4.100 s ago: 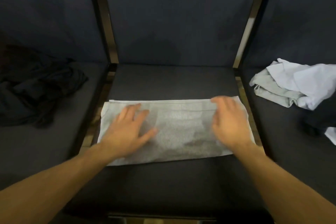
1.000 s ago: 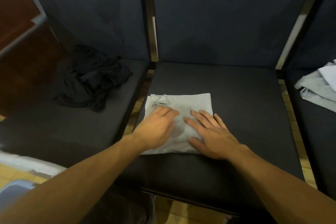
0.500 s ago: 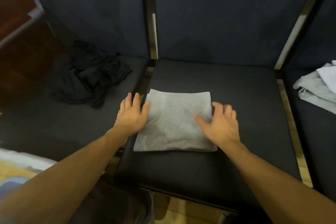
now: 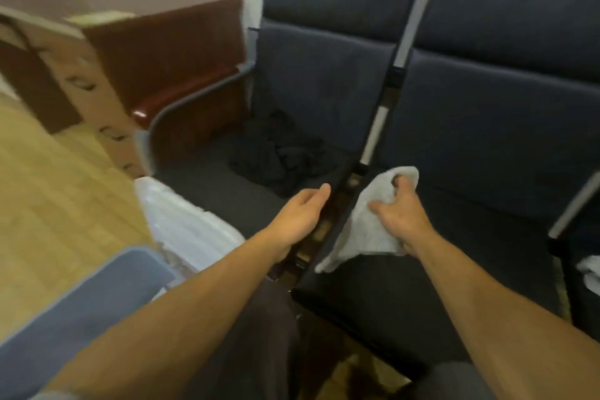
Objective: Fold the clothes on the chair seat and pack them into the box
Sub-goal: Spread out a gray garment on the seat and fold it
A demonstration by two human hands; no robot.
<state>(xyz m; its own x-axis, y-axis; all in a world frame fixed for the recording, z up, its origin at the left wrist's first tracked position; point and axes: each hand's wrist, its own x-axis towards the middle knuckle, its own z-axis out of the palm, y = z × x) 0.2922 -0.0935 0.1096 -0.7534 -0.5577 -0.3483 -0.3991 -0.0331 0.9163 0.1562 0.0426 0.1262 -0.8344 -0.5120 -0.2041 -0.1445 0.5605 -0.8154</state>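
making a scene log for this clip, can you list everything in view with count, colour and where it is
grey folded cloth: one, light grey, lifted over the middle seat's left edge, gripped by the right hand
black clothes: one crumpled pile, black, on the left chair seat
white clothes: partly seen, white, on the seat at far right
chairs: three joined seats, dark navy, metal frame
box: one, translucent white with a blue lid part, on the floor at lower left
desk: one, reddish brown wood, upper left
floor: light wood
left hand: open, empty, over the left seat's edge
right hand: gripping the cloth
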